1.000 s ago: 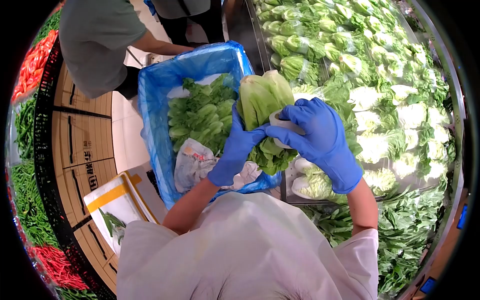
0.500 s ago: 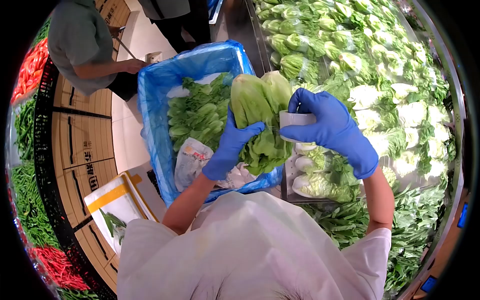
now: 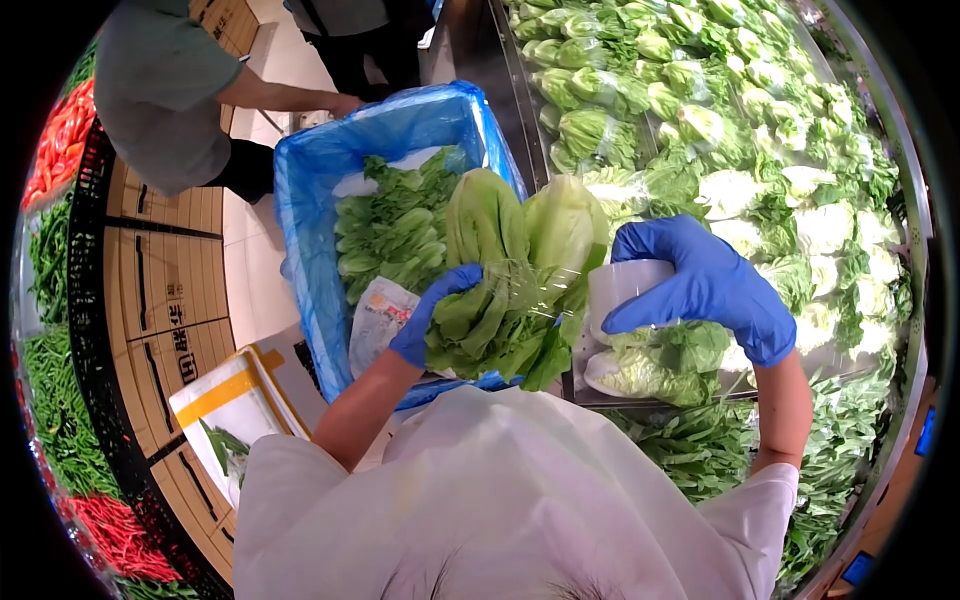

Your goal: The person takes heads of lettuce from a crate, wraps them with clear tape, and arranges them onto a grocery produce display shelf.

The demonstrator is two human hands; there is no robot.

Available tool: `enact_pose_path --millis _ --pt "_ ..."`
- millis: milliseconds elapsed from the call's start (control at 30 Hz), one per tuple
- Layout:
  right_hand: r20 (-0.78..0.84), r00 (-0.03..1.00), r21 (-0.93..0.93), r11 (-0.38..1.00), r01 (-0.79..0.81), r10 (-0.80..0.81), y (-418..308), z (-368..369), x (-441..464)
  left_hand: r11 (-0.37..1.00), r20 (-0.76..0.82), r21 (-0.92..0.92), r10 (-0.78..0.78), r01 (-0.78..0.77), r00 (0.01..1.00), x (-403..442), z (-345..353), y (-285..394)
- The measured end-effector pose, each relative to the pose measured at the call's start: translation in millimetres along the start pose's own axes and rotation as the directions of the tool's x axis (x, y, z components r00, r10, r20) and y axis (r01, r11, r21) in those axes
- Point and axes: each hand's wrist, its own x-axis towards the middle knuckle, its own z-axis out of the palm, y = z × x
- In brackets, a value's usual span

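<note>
In front of my chest is a bunch of two romaine lettuce heads [image 3: 568,228], pale stem ends up and leaves down. Glossy clear film lies across its middle. My left hand [image 3: 432,318], in a blue glove, is wrapped round the bunch's left side; some fingers are hidden behind the leaves. To the right, my blue-gloved right hand [image 3: 705,285] grips a whitish roll of clear tape [image 3: 622,288] between thumb and fingers. Between roll and lettuce the film is hard to make out. Just beyond stands a blue-lined crate [image 3: 300,215] with leafy lettuce [image 3: 390,225] inside.
A sloping display [image 3: 690,150] of wrapped greens fills the right side. Chinese cabbages [image 3: 640,375] lie below my right hand. A white foam box [image 3: 225,395] sits at lower left. Two people stand beyond the crate; one person's arm [image 3: 285,95] reaches near its far corner.
My right hand and the roll have moved right and down, away from the lettuce. The bunch has come lower, its two heads spread apart. The person at upper left has reached further right.
</note>
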Motion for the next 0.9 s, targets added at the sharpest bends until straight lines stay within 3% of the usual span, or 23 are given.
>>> enact_pose_path --millis 100,133,200,233,333,400,500,567,600,667,700,733,800,833,867,900 --pt "-0.081 0.922 -0.328 0.883 0.335 -0.380 3.7 -2.2 -9.8 0.997 -0.015 0.076 0.016 -0.015 1.000 -0.2 2.0 2.5" --pt "-0.083 0.922 -0.327 0.884 0.334 -0.379 5.7 -1.5 -12.3 0.997 -0.016 0.078 0.014 -0.012 1.000 -2.4 5.1 2.8" --pt "-0.155 0.817 -0.626 0.695 0.353 -0.555 8.9 -1.4 -16.6 0.998 0.039 0.063 -0.021 0.019 0.999 -7.4 14.5 3.6" --pt "-0.124 0.787 -0.662 0.641 0.388 -0.605 17.5 -0.8 -12.0 0.998 0.040 0.067 -0.023 0.021 0.999 -7.1 13.1 2.3" --pt "-0.076 0.772 -0.732 0.562 0.387 -0.631 31.6 4.1 -10.2 0.983 0.006 0.170 0.062 -0.062 0.998 -8.8 9.2 1.7" --pt "-0.069 0.822 -0.770 0.554 0.316 -0.566 30.6 3.1 -13.7 0.984 -0.007 0.156 -0.086 0.086 0.996 -14.3 10.2 5.2" --pt "-0.102 0.895 -0.715 0.657 0.237 -0.434 48.7 5.4 -13.4 0.989 0.029 0.090 -0.117 0.114 0.993 -15.9 -0.1 -0.2" --pt "-0.100 0.860 -0.531 0.758 0.379 -0.500 79.8 8.2 -7.8 0.983 0.044 0.145 -0.123 0.116 0.991 -18.4 4.1 -0.4" --pt "-0.097 0.858 -0.532 0.755 0.383 -0.504 91.6 9.3 -4.1 0.977 0.043 0.183 -0.120 0.110 0.992 -21.4 12.7 1.3" --pt "0.060 0.955 -0.422 0.860 0.288 -0.291 115.3 14.9 5.6 0.963 0.072 0.195 -0.201 0.184 0.977 -28.4 36.0 8.7" --pt "0.060 0.954 -0.419 0.860 0.290 -0.293 131.8 23.2 14.9 0.949 0.102 0.172 -0.285 0.265 0.953 -28.6 44.3 12.2" --pt "0.059 0.907 -0.294 0.861 0.415 -0.417 151.7 33.2 25.9 0.948 0.098 0.173 -0.287 0.268 0.953 -24.7 46.6 12.1" --pt "0.032 0.845 -0.157 0.833 0.531 -0.533 176.4 45.0 40.8 0.737 0.028 0.593 -0.421 0.324 0.907 -13.8 51.9 9.8" --pt "0.065 0.912 0.184 0.903 0.388 -0.405 180.9 51.4 47.5 0.603 0.015 0.734 -0.476 0.314 0.879 -7.1 53.2 8.9" --pt "0.146 0.947 0.494 0.850 0.181 -0.287 183.6 57.0 53.6 0.598 0.009 0.735 -0.480 0.320 0.877 -2.0 53.3 5.8" --pt "0.145 0.946 0.501 0.846 0.182 -0.289 184.6 59.7 60.8 0.490 0.016 0.822 -0.529 0.291 0.848 2.7 53.0 2.0"
